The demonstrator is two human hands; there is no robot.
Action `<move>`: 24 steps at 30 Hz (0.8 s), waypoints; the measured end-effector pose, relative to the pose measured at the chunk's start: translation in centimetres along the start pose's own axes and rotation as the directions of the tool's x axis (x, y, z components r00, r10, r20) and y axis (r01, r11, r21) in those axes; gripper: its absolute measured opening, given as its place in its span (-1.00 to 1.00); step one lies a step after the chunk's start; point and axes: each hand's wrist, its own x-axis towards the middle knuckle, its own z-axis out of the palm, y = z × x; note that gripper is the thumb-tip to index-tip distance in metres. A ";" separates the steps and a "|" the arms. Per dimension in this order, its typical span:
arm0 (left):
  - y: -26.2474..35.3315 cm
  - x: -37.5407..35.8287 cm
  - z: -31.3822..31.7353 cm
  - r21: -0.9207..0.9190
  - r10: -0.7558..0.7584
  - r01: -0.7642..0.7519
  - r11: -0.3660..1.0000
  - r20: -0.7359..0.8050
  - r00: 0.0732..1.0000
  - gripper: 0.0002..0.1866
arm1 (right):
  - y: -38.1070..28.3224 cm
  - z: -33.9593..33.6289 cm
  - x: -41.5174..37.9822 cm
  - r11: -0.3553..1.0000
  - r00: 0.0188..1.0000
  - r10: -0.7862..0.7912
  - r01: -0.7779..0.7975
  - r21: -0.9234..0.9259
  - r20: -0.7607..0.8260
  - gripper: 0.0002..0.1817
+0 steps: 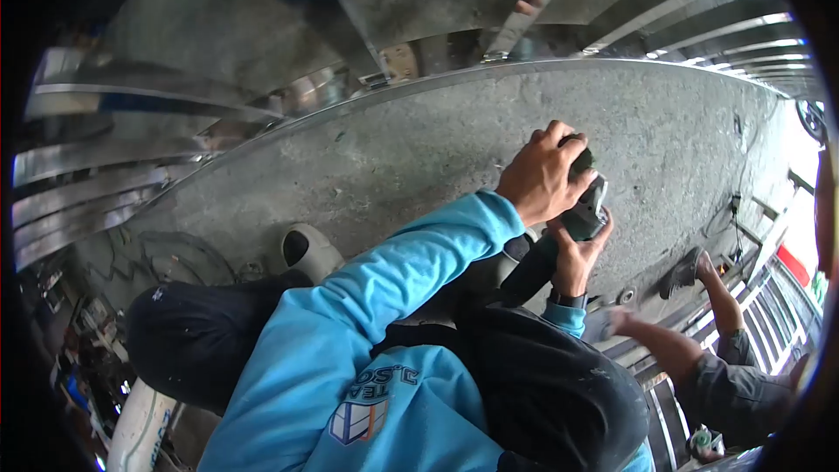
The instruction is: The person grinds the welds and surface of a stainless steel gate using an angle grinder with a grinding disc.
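Ahead of my knees I hold what looks like an angle grinder (596,199), with a grey metal head and dark green parts. My left hand (544,177) reaches across from the left, its fingers curled over the grinder's dark upper end. Below it, my right hand (580,255), with a dark band at the wrist, wraps the grinder from underneath. A dark, thick cylindrical part (531,273) runs from near the right hand toward my lap. My fingers and palms hide much of the tool.
Concrete floor (419,149) lies ahead, bordered by a long metal rail (446,69) with slanted bars. My light-coloured shoe (313,251) rests at left, near coiled cable (188,255). Another person (730,385) is at lower right, beside metal bars. A pale cylindrical container (142,428) stands lower left.
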 end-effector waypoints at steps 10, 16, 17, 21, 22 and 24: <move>0.6 -1.3 1.4 0.228 0.122 -0.132 0.965 0.057 0.991 -0.51 | 0.5 0.8 -0.7 0.990 0.999 -0.039 0.036 -0.140 -0.018 -0.02; 0.1 -0.7 1.4 0.134 0.129 -0.124 0.983 -0.025 0.991 -0.51 | -0.2 0.4 -0.6 0.998 0.998 0.025 -0.028 -0.050 -0.050 -0.03; -0.4 -0.5 1.0 0.113 0.081 -0.076 0.991 -0.040 0.996 -0.51 | 0.4 0.2 -0.3 0.999 0.998 0.027 -0.029 -0.034 -0.048 -0.03; -4.6 0.0 -0.8 0.284 0.073 -0.052 0.958 -0.065 0.995 -0.51 | 0.9 -1.1 0.9 0.973 0.987 0.154 -0.146 0.180 -0.034 -0.03; -6.0 0.0 -1.2 0.360 0.097 -0.067 0.930 -0.066 0.993 -0.51 | 0.9 -1.4 1.1 0.952 0.982 0.187 -0.176 0.251 -0.020 -0.07; -8.5 -0.2 -1.9 0.452 0.079 -0.050 0.891 -0.046 0.996 -0.50 | 1.1 -1.7 1.5 0.921 0.977 0.215 -0.200 0.333 -0.009 -0.10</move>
